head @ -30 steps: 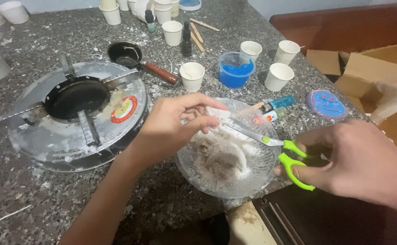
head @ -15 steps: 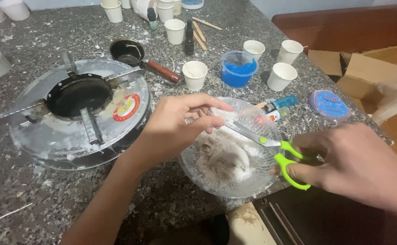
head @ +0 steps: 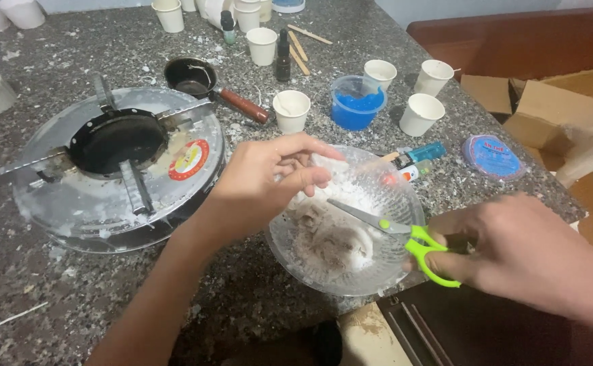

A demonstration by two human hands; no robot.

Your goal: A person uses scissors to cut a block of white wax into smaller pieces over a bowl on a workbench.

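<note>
While pinching a crumbly white wax lump (head: 323,169) over the ribbed clear bowl (head: 405,196), left hand (head: 262,183) | right hand (head: 520,251) gripping green-handled steel scissors (head: 394,234), blades inside bowl | round red sticker on stove (head: 117,166) left of bowl | blue round lid (head: 491,156) right of bowl

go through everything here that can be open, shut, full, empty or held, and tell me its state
Scissors: blades shut, held by right hand.
White lump: pinched by left hand, in glass bowl.
Blue tub: open, part full.
Stove: unlit.
Small pan: dark residue inside.
</note>
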